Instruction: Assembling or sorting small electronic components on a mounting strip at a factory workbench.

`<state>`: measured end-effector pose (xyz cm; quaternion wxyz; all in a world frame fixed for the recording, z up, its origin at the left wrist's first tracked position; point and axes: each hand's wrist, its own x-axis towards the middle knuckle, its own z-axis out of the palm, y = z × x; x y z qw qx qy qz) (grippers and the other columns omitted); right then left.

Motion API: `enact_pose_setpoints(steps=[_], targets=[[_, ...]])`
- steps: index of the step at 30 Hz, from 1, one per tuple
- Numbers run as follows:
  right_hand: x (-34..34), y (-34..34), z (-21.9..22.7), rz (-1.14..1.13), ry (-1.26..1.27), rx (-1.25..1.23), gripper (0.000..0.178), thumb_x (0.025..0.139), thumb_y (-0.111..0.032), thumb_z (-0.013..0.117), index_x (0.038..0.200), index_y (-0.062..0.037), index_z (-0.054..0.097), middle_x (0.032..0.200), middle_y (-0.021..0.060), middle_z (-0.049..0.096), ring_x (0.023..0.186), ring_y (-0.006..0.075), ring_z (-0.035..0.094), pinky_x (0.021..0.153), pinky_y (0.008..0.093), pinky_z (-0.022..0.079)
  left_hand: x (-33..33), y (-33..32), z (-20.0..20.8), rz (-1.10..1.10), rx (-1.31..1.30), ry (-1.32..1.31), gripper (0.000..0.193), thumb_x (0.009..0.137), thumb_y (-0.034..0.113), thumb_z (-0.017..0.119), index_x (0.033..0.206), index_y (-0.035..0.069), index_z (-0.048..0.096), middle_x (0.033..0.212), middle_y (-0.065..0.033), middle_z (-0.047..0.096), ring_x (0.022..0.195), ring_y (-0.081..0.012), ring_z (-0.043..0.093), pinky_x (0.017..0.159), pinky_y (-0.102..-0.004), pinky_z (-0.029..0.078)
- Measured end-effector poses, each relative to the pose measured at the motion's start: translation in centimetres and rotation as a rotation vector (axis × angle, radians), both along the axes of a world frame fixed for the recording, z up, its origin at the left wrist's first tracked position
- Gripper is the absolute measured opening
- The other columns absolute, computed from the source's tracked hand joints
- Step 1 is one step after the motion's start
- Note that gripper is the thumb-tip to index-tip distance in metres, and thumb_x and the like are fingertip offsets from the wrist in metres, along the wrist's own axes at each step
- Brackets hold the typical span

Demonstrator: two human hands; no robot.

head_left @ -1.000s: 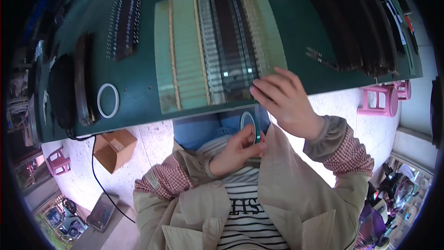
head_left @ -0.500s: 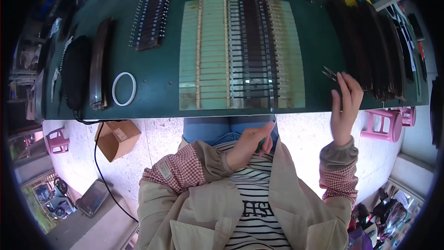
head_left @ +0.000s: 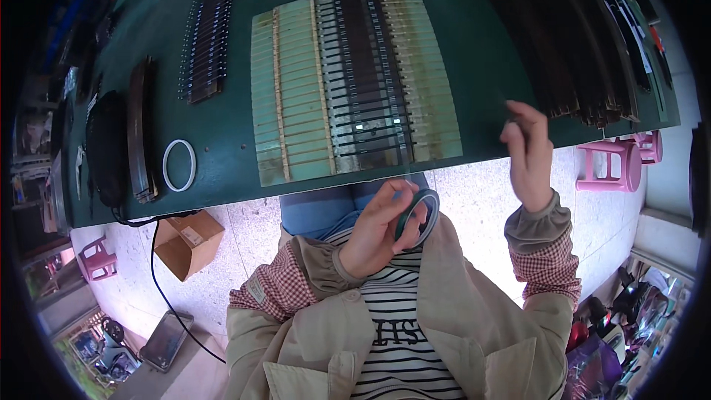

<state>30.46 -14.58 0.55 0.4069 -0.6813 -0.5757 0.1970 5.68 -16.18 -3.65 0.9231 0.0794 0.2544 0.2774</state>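
Observation:
My left hand [head_left: 378, 226] is closed around a roll of green-cored clear tape [head_left: 428, 215], below the table's front edge. A clear strip runs up from the roll to the pale green grooved board [head_left: 296, 89]. Across that board, dark strips with thin rods [head_left: 363, 67] lie side by side, and clear tape covers part of them. My right hand [head_left: 529, 159] is right of the board over the table edge, thumb and index finger curled together. It closes on small snips, which are almost wholly hidden and blurred at the fingertips.
A white ring [head_left: 179, 165], a brown slat bundle [head_left: 141, 130] and a black pouch [head_left: 107, 148] lie at the left. Behind them is another rodded strip panel [head_left: 207, 41]. Dark strips [head_left: 563, 52] are stacked at the right. A cardboard box [head_left: 190, 243] and pink stool [head_left: 611, 167] stand below.
The view has turned, shifting the table leftward. My left hand now shows the tape roll more fully. My right hand's fingers have curled in, and the snips no longer show clearly at their tips.

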Motion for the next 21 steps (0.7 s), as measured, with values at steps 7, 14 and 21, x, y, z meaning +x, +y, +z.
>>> enact_pose_setpoints(steps=[7, 14, 21], targets=[[-1.9, 0.6, 1.4, 0.576, -0.582, 0.202, 0.033, 0.078, -0.013, 0.067, 0.108, -0.0036, 0.059, 0.082, 0.0049, 0.053, 0.072, 0.0192, 0.052, 0.057, 0.03, 0.045, 0.2, 0.1, 1.4, -0.026, -0.081, 0.101, 0.016, 0.1, 0.024, 0.048, 0.111, 0.012, 0.046, 0.091, -0.0085, 0.055, 0.039, -0.0083, 0.032, 0.05, -0.0248, 0.031], [-2.5, 1.4, 0.7, 0.802, -0.889, 0.312, 0.035, 0.073, -0.012, 0.063, 0.106, -0.0044, 0.059, 0.078, 0.001, 0.047, 0.075, 0.0151, 0.051, 0.056, 0.0261, 0.045, 0.1, 0.2, 1.8, -0.024, -0.102, 0.084, 0.012, 0.1, 0.024, 0.048, 0.106, 0.014, 0.046, 0.089, -0.0072, 0.056, 0.038, -0.0079, 0.032, 0.05, -0.0248, 0.03], [-2.8, 2.0, 0.3, 0.854, -0.984, 0.377, 0.033, 0.072, -0.011, 0.062, 0.105, -0.0047, 0.058, 0.077, -0.0005, 0.046, 0.074, 0.0128, 0.051, 0.055, 0.0237, 0.044, 0.1, 0.3, 1.8, -0.022, -0.112, 0.086, 0.01, 0.099, 0.023, 0.049, 0.103, 0.014, 0.045, 0.087, -0.0066, 0.057, 0.038, -0.0076, 0.032, 0.049, -0.0244, 0.03]])
